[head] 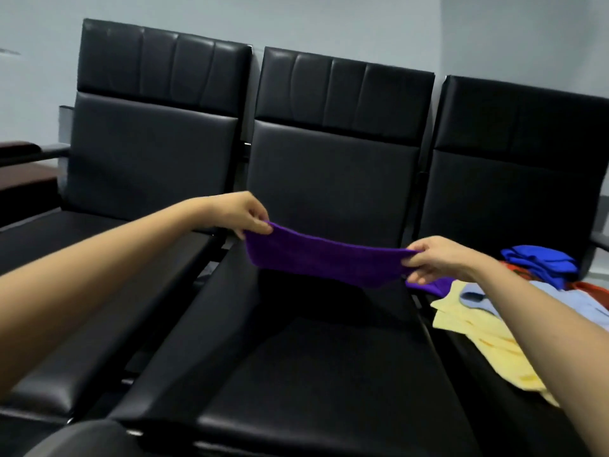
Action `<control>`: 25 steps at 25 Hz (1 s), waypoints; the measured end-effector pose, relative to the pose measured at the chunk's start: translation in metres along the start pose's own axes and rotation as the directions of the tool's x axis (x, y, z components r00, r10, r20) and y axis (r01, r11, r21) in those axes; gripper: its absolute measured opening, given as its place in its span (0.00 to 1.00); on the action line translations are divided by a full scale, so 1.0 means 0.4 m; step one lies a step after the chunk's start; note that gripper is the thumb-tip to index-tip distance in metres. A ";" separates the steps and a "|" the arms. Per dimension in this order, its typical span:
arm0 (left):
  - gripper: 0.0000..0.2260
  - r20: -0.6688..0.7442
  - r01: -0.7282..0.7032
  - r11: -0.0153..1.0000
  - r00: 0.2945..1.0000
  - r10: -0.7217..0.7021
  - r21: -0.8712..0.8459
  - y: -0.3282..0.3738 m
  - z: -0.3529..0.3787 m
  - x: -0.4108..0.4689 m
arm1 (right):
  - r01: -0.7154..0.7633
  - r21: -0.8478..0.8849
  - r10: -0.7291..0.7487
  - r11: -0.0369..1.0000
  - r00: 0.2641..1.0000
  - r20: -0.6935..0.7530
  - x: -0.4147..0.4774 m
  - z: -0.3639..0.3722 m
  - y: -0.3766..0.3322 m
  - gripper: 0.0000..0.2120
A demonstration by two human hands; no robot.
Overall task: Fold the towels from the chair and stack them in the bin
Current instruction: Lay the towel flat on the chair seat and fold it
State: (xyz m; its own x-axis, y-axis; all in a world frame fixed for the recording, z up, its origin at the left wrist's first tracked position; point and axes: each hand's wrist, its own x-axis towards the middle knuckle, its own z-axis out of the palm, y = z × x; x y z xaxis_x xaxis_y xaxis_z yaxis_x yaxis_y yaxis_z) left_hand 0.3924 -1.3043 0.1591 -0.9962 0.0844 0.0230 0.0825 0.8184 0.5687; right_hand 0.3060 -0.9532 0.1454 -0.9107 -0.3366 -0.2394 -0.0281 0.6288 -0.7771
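From the head camera, a purple towel [323, 260] is stretched in the air between both hands, above the far part of the middle chair's [313, 357] seat and in front of its backrest. It sags a little in the middle and casts a dark shadow on the seat below.

The left hand [247, 212] pinches the towel's left end between thumb and fingertips, with the fingers curled down over the edge. The right hand [438, 258] grips the right end, fingers wrapped around the bunched cloth. The right hand sits lower and nearer than the left, so the towel slopes down to the right. Both bare forearms reach in from the near side.

Three black padded chairs stand in a row against a pale wall [329, 24]. The left chair [138, 150] has nothing on its seat that can be seen. On the seat of the right chair [514, 179] lies a loose pile of cloths: a yellow towel [478, 334] nearest, a light blue towel [566, 303] on top of it, a crumpled bright blue towel [537, 262] farther back, and a bit of red cloth [590, 286] at the right edge. A scrap of purple cloth [435, 286] shows just under the right hand.
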 end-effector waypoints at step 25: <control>0.22 0.144 0.102 0.900 0.973 -0.179 0.424 -0.019 0.563 0.094 | 0.122 -0.290 -0.268 0.949 0.796 -0.544 0.042 0.450 0.182 0.15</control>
State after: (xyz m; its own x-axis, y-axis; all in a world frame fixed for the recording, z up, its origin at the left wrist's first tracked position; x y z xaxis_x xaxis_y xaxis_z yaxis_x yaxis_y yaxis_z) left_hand 0.3608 -1.1792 -0.0295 -0.9800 0.0179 -0.1981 -0.0153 0.9861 0.1652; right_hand 0.3629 -1.0392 -0.0200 -0.9410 -0.0551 0.3339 -0.2567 0.7591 -0.5983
